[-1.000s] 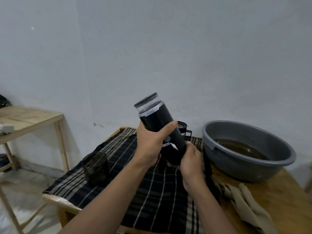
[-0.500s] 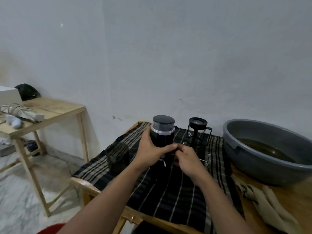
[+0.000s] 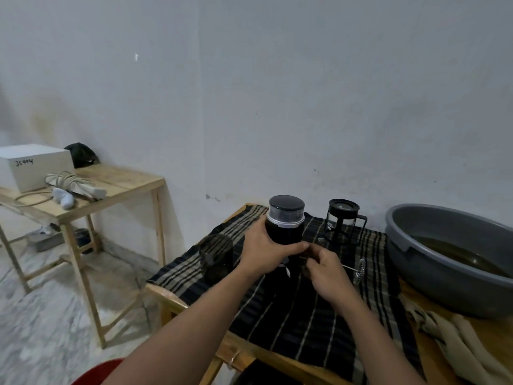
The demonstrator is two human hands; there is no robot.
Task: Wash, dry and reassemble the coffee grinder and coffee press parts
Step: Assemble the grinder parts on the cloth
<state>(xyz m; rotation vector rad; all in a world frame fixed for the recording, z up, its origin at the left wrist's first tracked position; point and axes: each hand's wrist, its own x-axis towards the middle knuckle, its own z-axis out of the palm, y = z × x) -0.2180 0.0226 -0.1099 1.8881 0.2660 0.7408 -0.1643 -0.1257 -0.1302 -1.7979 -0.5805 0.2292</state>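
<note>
Both my bare forearms reach forward from the lower frame. My left hand (image 3: 266,251) wraps the upright coffee grinder (image 3: 283,232), thumb across its front. My right hand (image 3: 326,273) sits just beside it, fingers (image 3: 319,255) curled inward near the left thumb; whether they pinch anything, I cannot tell.

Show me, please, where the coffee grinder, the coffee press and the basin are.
coffee grinder (image 3: 284,232): head view, black body.
coffee press (image 3: 341,225): head view, glass wall.
basin (image 3: 433,284): head view, grey outer wall.
</note>
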